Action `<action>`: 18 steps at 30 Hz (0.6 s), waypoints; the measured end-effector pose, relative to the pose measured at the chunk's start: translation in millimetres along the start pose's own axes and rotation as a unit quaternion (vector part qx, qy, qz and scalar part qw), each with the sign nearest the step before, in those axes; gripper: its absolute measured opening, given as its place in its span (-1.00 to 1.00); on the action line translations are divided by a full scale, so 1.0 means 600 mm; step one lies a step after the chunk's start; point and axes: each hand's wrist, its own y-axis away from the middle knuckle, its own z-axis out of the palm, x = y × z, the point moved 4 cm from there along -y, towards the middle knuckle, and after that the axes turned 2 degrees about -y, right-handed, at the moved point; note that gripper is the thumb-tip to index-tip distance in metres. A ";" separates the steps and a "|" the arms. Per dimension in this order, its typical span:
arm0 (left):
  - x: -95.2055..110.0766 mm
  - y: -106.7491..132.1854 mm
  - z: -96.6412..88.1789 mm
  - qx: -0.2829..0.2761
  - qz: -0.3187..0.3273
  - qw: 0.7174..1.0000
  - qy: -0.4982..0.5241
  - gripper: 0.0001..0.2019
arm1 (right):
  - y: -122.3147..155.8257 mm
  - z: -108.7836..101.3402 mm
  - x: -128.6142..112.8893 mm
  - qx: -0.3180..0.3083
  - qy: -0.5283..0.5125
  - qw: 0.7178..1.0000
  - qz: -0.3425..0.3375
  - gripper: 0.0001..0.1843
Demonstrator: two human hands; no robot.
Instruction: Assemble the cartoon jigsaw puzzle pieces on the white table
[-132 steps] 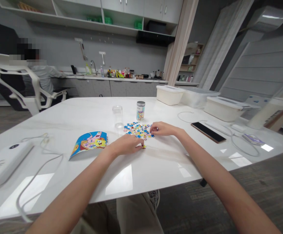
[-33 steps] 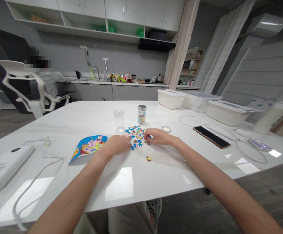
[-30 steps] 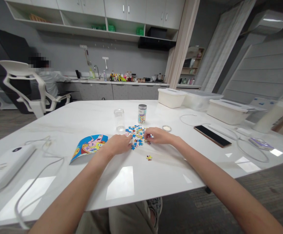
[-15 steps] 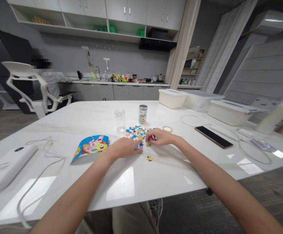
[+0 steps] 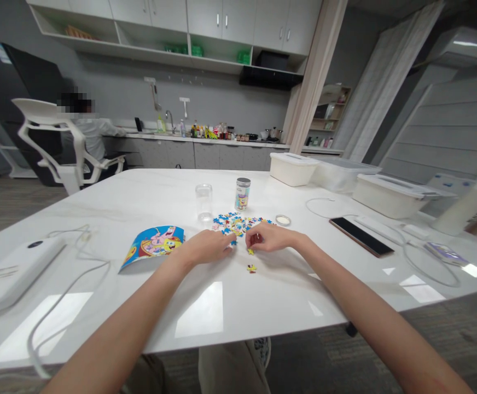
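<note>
A small heap of colourful jigsaw pieces [image 5: 238,223] lies in the middle of the white table [image 5: 205,306]. My left hand [image 5: 208,246] rests at the heap's near left edge, fingers curled, its fingertips on a blue piece. My right hand [image 5: 269,238] sits just right of it, fingers pinched over a yellow piece [image 5: 250,251]. A separate small piece [image 5: 251,267] lies nearer to me. The cartoon picture sheet [image 5: 154,245] lies curled to the left of my left hand.
Behind the heap stand a clear glass [image 5: 203,201], a printed jar [image 5: 242,193] and a small round lid [image 5: 283,220]. A phone [image 5: 360,236], cables and white bins [image 5: 292,167] fill the right side. A white device [image 5: 12,271] with cable lies left. A person [image 5: 93,137] sits at the far counter.
Both hands have drawn a little toward me, to the heap's near edge. My right hand has brought a yellow piece out of the heap. The view has shifted slightly.
</note>
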 end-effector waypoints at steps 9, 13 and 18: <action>0.004 -0.004 0.001 0.009 0.008 0.999 0.030 -0.71 | -0.002 0.006 -0.005 -0.010 -0.002 1.000 0.009 -0.88; 0.004 -0.005 0.003 0.020 0.016 0.999 0.035 -0.72 | -0.002 0.003 -0.007 -0.007 0.010 1.000 0.006 -0.90; 0.005 -0.004 0.003 0.018 0.009 0.999 0.033 -0.73 | -0.002 0.002 -0.003 -0.005 0.023 1.000 -0.002 -0.90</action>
